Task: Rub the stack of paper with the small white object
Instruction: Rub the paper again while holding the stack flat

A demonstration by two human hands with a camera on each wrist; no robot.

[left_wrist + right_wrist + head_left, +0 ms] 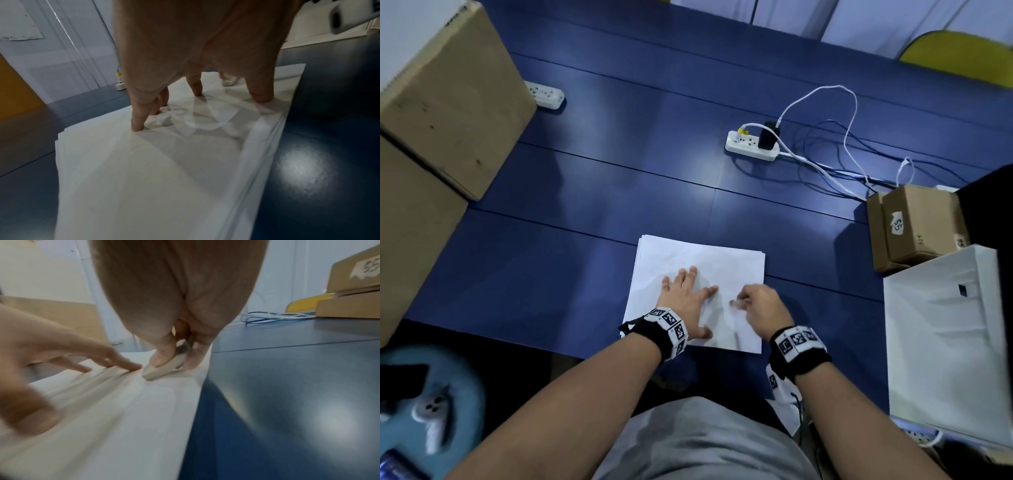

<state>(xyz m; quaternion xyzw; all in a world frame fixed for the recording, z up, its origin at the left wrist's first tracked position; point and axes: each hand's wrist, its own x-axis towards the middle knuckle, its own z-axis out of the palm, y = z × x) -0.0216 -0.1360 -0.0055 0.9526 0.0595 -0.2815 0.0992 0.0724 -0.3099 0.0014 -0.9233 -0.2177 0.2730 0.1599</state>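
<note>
A stack of white paper (726, 265) lies on the blue table near its front edge. My left hand (686, 296) presses flat on the sheets with its fingers spread; the left wrist view shows its fingertips (137, 125) on the paper (144, 178). My right hand (751, 301) pinches a small white eraser-like object (164, 368) between thumb and fingers. The object's lower end touches the paper (102, 410) close to the stack's right edge, just right of the left hand's fingers (127, 365). In the head view the object is mostly hidden by blur and the hand.
A large cardboard box (445, 96) stands at the left. A white power strip (751, 145) with cables sits behind the paper. Small cardboard boxes (914, 226) and a white box (945, 335) are at the right. The blue table (571, 267) surrounds the stack.
</note>
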